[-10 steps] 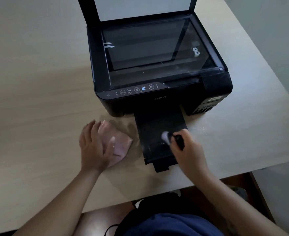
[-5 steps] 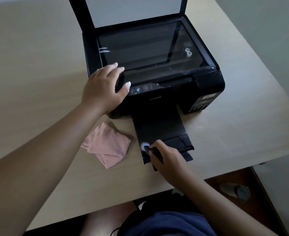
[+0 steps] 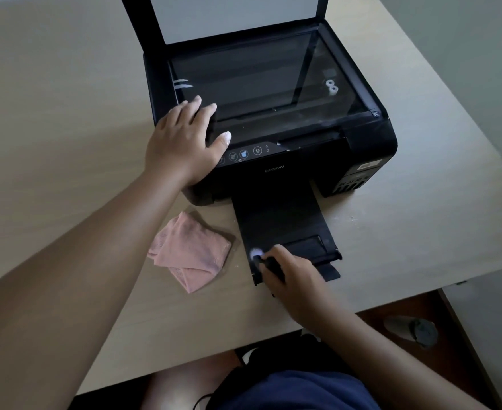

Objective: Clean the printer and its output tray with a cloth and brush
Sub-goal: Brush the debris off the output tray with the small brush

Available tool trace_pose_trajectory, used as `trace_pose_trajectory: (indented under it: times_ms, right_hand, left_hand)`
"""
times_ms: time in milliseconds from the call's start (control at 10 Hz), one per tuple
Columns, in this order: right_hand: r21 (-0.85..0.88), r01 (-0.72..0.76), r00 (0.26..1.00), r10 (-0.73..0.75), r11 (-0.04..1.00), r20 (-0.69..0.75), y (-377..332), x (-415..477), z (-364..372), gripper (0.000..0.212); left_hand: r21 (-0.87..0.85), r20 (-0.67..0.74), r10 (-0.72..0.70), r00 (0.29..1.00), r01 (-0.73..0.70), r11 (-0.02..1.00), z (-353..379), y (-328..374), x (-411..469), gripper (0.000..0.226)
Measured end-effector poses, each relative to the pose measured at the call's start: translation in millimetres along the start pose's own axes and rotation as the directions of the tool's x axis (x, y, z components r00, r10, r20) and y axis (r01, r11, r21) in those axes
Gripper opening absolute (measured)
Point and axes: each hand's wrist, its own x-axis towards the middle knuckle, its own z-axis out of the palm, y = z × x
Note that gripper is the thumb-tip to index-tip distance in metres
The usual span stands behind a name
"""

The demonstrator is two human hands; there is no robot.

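One black printer (image 3: 273, 137) sits at the far middle of the table (image 3: 66, 143), lid up, its one output tray (image 3: 276, 220) reaching toward the near edge. My left hand (image 3: 184, 140) lies open and flat on the printer's front left corner. My right hand (image 3: 294, 276) grips one brush (image 3: 258, 257), bristles on the tray's near left corner. One pink cloth (image 3: 190, 250) lies left of the tray.

The printer (image 3: 269, 113) sits on the table (image 3: 66, 128), its lid (image 3: 237, 16) raised at its far edge. The output tray (image 3: 282, 226) juts from the printer's front, toward the person. The left hand (image 3: 184, 143) rests on the printer's near-left corner. Left of the tray lies the cloth (image 3: 190, 251); on the tray's near-left end, the right hand (image 3: 294, 275) holds the brush (image 3: 258, 257)
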Motion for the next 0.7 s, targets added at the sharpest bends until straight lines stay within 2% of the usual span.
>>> trace_pose_trajectory:
  times_ms: [100,200,300,400,500,600,700]
  right_hand:
    - [0.245,-0.140,0.986,0.157,0.959,-0.054,-4,3,-4,0.012]
    - [-0.066,-0.133,0.958,0.111,0.989,-0.264,17,-2,-17,0.016]
    - [-0.205,-0.089,0.982,0.052,0.975,-0.179,15,-4,-14,0.012]
    - [0.121,-0.143,0.988,0.134,0.982,0.080,-6,0,-6,0.014]
    - [0.181,-0.239,0.968,0.249,0.954,-0.032,-2,3,-20,0.020]
    - [0.006,-0.252,0.931,0.244,0.968,-0.270,26,-4,-41,0.026]
    - [-0.081,-0.199,0.951,0.173,0.977,-0.256,38,-4,-43,0.021]
  left_hand:
    - [0.001,-0.002,-0.006,1.000,0.006,1.000,-1,1,1,0.065]
    - [-0.003,-0.002,-0.014,1.000,0.014,1.000,-1,1,0,0.064]
    - [-0.003,-0.002,-0.017,1.000,0.017,1.000,-1,1,0,0.064]
    - [-0.003,0.000,-0.018,1.000,0.018,1.000,-1,0,0,0.064]
    - [-0.003,0.005,-0.022,1.000,0.022,1.000,0,0,0,0.065]
    - [-0.005,0.000,-0.018,1.000,0.018,1.000,0,-1,1,0.065]
    - [-0.009,0.000,-0.019,1.000,0.019,1.000,0,-1,1,0.065]
